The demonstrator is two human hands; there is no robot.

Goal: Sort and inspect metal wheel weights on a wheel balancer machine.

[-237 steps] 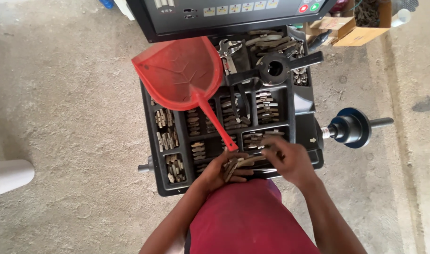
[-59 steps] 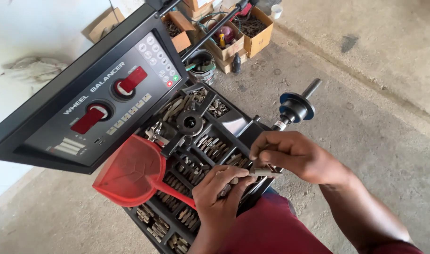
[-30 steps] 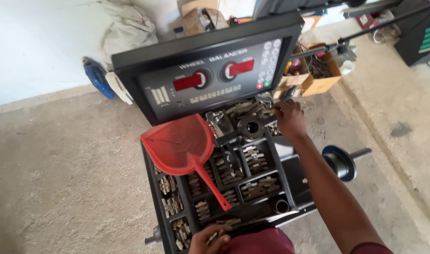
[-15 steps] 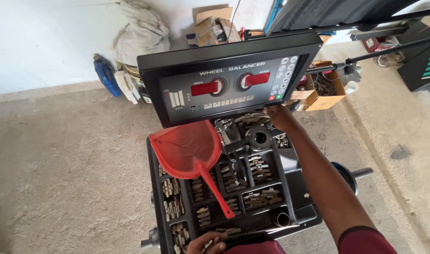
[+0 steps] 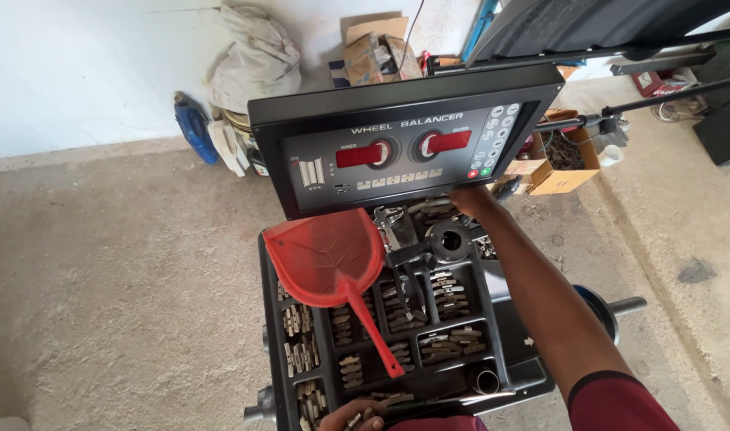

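Note:
My right hand (image 5: 470,199) reaches over the black compartment tray (image 5: 270,319) to its back edge. Its fingers are hidden under the lower edge of the tilted control panel (image 5: 397,152), which has two red displays. My left hand (image 5: 351,417) shows only at the bottom edge, closed around a bunch of small grey metal weights. Several tray compartments hold more of these weights (image 5: 449,343). A red plastic hand fan (image 5: 327,255) lies across the tray's left half, handle pointing towards me. A black metal cone (image 5: 450,238) sits at the back of the tray, next to my right wrist.
A machine shaft with a dark hub (image 5: 616,307) sticks out on the right. An open cardboard box of parts (image 5: 563,164) stands behind the panel on the right. A pale sack (image 5: 253,60), a blue object (image 5: 191,128) and more boxes (image 5: 377,52) line the white wall. The floor is concrete.
My right hand has left the weights at the tray's front and stretched to the back, under the panel. My left hand has stayed low with the weights. The view has swung upward.

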